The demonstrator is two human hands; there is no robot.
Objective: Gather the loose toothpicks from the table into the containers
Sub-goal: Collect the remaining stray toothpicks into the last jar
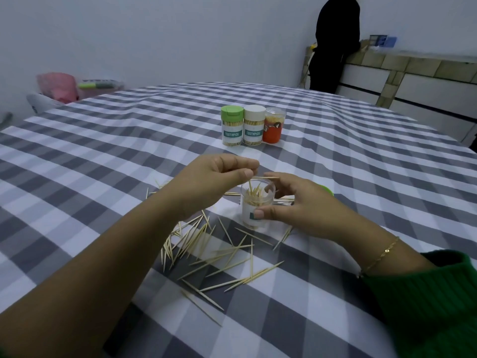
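Observation:
An open clear toothpick container [254, 202] stands on the checked tablecloth [103, 164], partly filled with upright toothpicks. My right hand [296, 205] grips it from the right, thumb on its white label. My left hand [219, 174] hovers just above the rim and pinches a single toothpick [268, 178] lying level over the opening. Several loose toothpicks [219, 251] lie scattered on the cloth in front of the container and under my left forearm. A green lid [326, 189] peeks out behind my right hand.
Three closed toothpick containers stand in a row farther back: green-lidded [232, 126], white-lidded [254, 125], and orange [274, 125]. A person in black [335, 42] stands at a counter at the back right. Pink and white items [59, 86] sit beyond the table's far left edge.

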